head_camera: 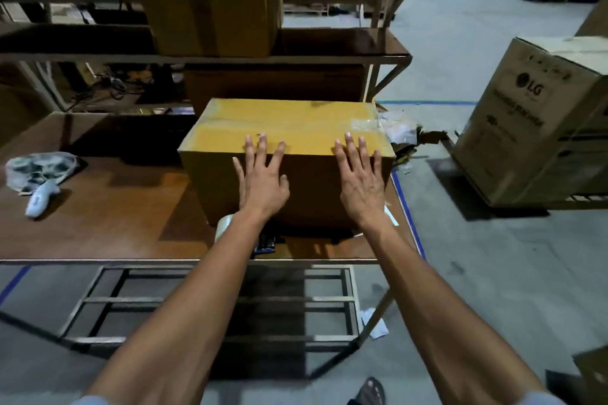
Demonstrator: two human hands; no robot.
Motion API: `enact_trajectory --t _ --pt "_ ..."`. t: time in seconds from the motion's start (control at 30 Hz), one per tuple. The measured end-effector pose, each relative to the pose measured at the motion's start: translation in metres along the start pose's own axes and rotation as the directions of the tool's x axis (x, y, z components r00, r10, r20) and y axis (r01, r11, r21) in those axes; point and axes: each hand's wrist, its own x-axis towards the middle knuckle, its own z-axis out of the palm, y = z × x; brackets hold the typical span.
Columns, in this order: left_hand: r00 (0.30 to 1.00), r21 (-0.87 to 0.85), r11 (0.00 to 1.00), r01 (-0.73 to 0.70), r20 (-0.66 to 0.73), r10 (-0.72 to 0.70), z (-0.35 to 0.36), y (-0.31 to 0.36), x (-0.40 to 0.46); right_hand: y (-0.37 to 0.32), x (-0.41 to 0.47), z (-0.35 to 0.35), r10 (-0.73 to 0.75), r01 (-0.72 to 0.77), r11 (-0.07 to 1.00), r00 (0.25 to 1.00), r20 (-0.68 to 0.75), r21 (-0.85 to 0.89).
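I'm seeing the cardboard box (286,128) sitting at the desk (115,217)'s right end. My left hand (263,181) and right hand (362,181) are resting flat on it, fingers (262,145) spread apart, gripping nothing. I'm guessing it's stiff and hefty, so I'm thinking of lifting it by the bottom side edges.

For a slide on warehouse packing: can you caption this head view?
Left hand and right hand rest open on a taped cardboard box on a brown table.

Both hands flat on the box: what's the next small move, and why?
Probably slide the left hand and right hand outward to the sides of the cardboard box: both lie open, fingers flat over its top front edge, gripping nothing.
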Motion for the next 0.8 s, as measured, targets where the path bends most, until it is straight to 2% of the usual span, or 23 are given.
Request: enact_trajectory --t 0.13,0.23,0.33,0.37,0.43,0.5,0.57,0.63,0.73,0.8 --pt "0.983 -0.108 0.993 -0.044 0.173 0.062 -0.020 -0.012 0.022 -0.004 0.019 -0.009 0.050 -0.053 0.999 0.991 0.123 0.015" --pt "0.988 -0.206 0.978 -0.039 0.140 0.068 -0.027 -0.022 0.016 -0.025 0.017 -0.011 0.128 -0.140 0.983 0.987 0.097 0.122" --pt "0.998 -0.250 0.966 -0.061 -0.013 0.060 -0.016 -0.037 -0.019 -0.057 -0.010 0.002 0.038 -0.036 0.975 0.999 -0.004 0.217" --pt "0.999 -0.254 0.966 -0.048 -0.022 0.044 -0.011 -0.044 -0.032 -0.070 -0.022 0.009 -0.005 0.006 0.970 1.000 -0.007 0.244" --pt "0.999 -0.257 0.966 0.031 0.033 -0.023 0.000 -0.059 -0.055 -0.093 -0.044 0.023 -0.068 0.051 0.956 0.996 0.052 0.290" --pt "0.989 -0.219 0.969 0.117 0.113 -0.093 0.009 -0.077 -0.074 -0.115 -0.061 0.035 -0.079 0.012 0.934 0.982 0.172 0.358" --pt "0.972 -0.181 0.968 0.176 0.189 -0.141 0.016 -0.095 -0.090 -0.130 -0.073 0.045 -0.037 -0.104 0.901 0.949 0.313 0.421" --pt "0.951 -0.172 0.958 0.231 0.249 -0.185 0.021 -0.111 -0.100 -0.140 -0.079 0.055 0.058 -0.315 0.822 0.874 0.482 0.473" --pt "0.907 -0.221 0.913 0.342 0.332 -0.260 0.025 -0.125 -0.107 -0.147 -0.086 0.068 0.234 -0.648 0.574 0.716 0.658 0.501" --pt "0.890 -0.257 0.894 0.368 0.375 -0.258 0.027 -0.130 -0.109 -0.153 -0.088 0.076 0.258 -0.737 0.458 0.645 0.719 0.497"
